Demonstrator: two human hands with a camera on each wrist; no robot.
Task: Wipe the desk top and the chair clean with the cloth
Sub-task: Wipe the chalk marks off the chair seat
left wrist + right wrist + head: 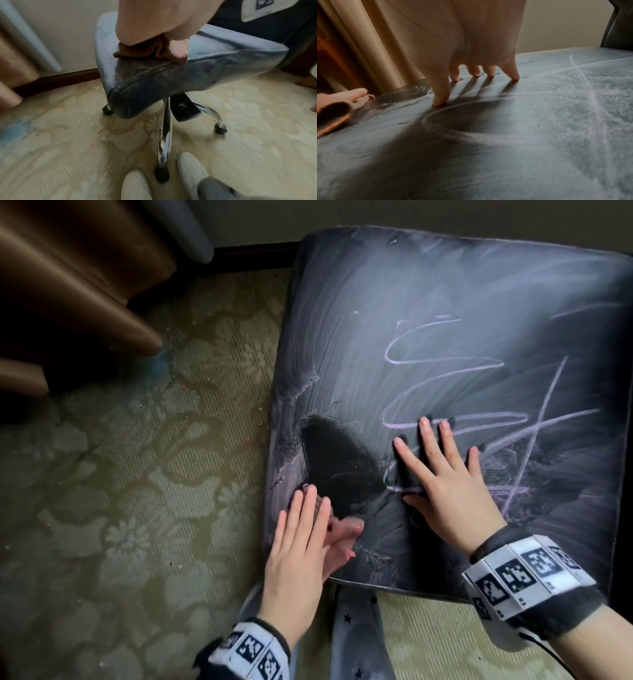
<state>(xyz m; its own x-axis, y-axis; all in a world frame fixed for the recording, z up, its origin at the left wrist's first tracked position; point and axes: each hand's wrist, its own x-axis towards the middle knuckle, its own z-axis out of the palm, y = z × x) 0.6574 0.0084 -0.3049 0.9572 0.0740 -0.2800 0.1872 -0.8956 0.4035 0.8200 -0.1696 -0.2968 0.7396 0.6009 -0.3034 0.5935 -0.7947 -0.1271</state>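
Note:
The chair seat [445, 302] is dark and covered in pale chalky dust with lilac scribbles [445, 361]; one wiped dark patch [339, 463] shows near its front left. My left hand [301, 529] presses a brownish cloth [344, 527] flat against the seat's front left corner, fingers straight. From the left wrist view the cloth [137, 51] bunches under the palm on the seat edge [223, 65]. My right hand [445, 474] rests on the seat with fingers spread, holding nothing; its fingertips [513, 77] touch the dusty surface.
Patterned carpet [137, 474] with crumbs surrounds the chair. A brown curtain [68, 268] hangs at the left by the wall. Below the seat are the chrome base [165, 135] with castors and my white shoes [137, 186]. The chair back [621, 27] rises at the far right.

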